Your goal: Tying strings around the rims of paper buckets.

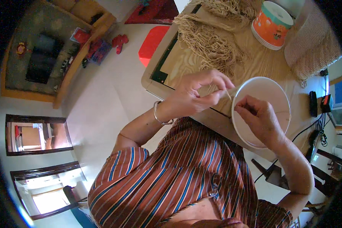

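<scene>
My left hand (203,93) is over the table's near edge, thumb and forefinger closed on a short, pale strand of yarn (228,95). Beside it, my right hand (258,117) is in front of the mouth of a white round tub (279,93). Its fingers are curled into a pinch, and whatever may be between them is too small to make out. The tub tilts toward me, and a thin thread seems to cross its right rim. A bracelet circles my left wrist.
Beige yarn fringe (216,41) lies heaped on the wooden table (182,62). Stacked orange and green tubs (273,26) stand at the back, near a ribbed beige textile (311,45). Black cables (323,131) run at the right. A red stool (152,45) is beyond the table's left side.
</scene>
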Available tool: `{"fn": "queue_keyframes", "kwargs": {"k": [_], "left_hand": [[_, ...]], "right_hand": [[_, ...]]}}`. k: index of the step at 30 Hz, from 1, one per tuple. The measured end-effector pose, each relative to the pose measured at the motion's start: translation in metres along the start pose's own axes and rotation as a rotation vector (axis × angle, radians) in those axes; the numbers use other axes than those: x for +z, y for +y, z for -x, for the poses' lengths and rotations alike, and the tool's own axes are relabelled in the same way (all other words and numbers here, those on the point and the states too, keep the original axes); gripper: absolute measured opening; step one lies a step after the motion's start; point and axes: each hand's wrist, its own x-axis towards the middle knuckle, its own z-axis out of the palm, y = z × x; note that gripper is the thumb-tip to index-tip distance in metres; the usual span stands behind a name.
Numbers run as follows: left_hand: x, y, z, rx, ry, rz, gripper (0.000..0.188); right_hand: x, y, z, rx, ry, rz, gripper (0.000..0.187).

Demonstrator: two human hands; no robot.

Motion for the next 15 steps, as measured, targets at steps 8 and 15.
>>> {"fn": "queue_keyframes", "kwargs": {"k": [8, 15], "left_hand": [[0.004, 0.005, -0.032, 0.099, -0.225, -0.205, 0.009], [0.002, -0.010, -0.056, 0.197, -0.334, -0.227, 0.010]], "right_hand": [[0.004, 0.003, 0.002, -0.029, 0.025, -0.080, 0.013], [0.004, -0.013, 0.012, -0.230, 0.148, 0.357, 0.020]]}}
